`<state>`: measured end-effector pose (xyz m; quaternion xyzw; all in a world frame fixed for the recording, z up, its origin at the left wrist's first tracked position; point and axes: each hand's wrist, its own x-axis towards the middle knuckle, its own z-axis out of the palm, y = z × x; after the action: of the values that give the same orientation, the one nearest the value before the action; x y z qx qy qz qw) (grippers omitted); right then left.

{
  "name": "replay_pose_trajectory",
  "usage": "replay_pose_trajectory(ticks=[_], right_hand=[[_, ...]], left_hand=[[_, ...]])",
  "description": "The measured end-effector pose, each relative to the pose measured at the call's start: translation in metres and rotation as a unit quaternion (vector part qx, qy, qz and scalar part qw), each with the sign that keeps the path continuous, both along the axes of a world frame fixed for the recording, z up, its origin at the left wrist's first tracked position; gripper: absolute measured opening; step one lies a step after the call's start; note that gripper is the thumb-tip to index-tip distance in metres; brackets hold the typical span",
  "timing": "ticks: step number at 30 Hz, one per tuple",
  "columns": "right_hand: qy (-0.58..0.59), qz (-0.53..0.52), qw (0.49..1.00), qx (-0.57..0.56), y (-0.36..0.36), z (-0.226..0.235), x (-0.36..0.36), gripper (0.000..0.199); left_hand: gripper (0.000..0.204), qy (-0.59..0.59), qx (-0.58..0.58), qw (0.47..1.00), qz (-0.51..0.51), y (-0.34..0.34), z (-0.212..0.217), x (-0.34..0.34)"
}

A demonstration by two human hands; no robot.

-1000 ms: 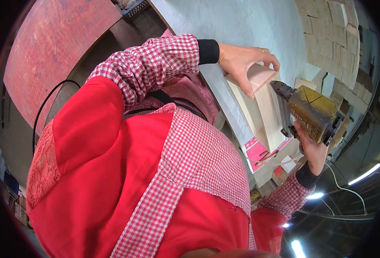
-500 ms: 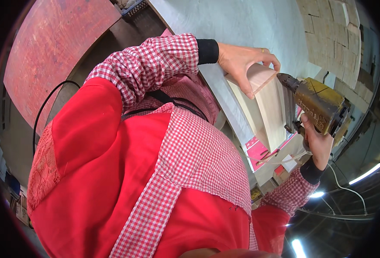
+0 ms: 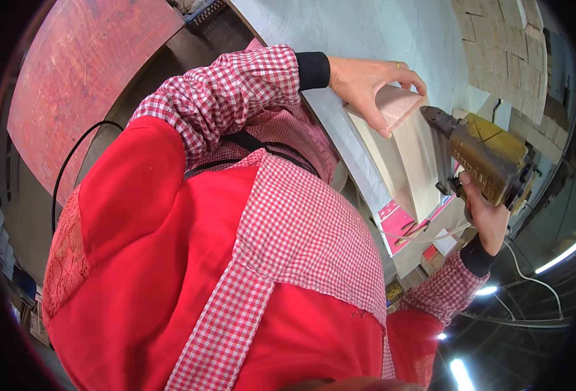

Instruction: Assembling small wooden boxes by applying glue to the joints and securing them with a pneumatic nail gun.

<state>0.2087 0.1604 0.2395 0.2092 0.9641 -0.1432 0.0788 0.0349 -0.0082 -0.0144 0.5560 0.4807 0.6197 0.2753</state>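
Note:
An open-sided wooden box frame point(image 3: 415, 166) of pale boards stands on the grey worktop. My left hand point(image 3: 372, 85) grips its far end, with the thumb on the near side and the fingers bent over the end board. In my right hand point(image 3: 485, 212) is a worn yellow-and-black nail gun point(image 3: 487, 156), held by its handle. The gun's nose points at the corner of the frame close to my left fingertips. Whether the nose touches the wood I cannot tell. The fingers of my right hand are partly hidden behind the gun.
Stacks of pale wooden blocks point(image 3: 506, 55) stand at the far right of the worktop point(image 3: 340, 32). A pink sheet point(image 3: 402, 228) with small sticks on it lies by the frame's near end. A pale hose point(image 3: 541, 280) hangs at the right. A reddish board point(image 3: 86, 78) is at the left.
The nail gun and my right hand have shifted slightly right and down. My left hand still holds the frame, whose far end has tilted a little.

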Motion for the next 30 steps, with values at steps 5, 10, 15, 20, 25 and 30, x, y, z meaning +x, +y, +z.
replay_pose_trajectory(ticks=[5,10,15,20,25,30], right_hand=[[-0.058,-0.028,0.997,-0.034,-0.011,0.007,0.026,0.038],[-0.086,-0.005,0.995,-0.058,-0.027,0.010,0.023,0.043],[-0.064,0.019,0.996,-0.051,-0.030,0.003,0.020,0.039],[-0.061,0.029,0.996,-0.065,-0.024,0.003,0.022,0.041],[-0.038,0.059,0.995,-0.069,-0.012,-0.003,0.031,0.043],[0.098,-0.176,0.979,-0.020,0.013,0.008,0.111,0.037]], left_hand=[[0.110,0.013,0.028,0.998,0.055,-0.010,-0.014,0.010],[0.115,0.087,-0.018,0.991,0.096,-0.005,-0.018,0.028],[0.108,0.150,-0.056,0.974,0.158,-0.003,-0.019,0.039],[0.107,0.153,-0.064,0.975,0.146,-0.005,-0.016,0.036],[0.112,0.155,-0.123,0.975,0.097,-0.013,-0.009,0.028],[0.097,0.124,-0.032,0.992,0.023,-0.020,-0.009,-0.004]])
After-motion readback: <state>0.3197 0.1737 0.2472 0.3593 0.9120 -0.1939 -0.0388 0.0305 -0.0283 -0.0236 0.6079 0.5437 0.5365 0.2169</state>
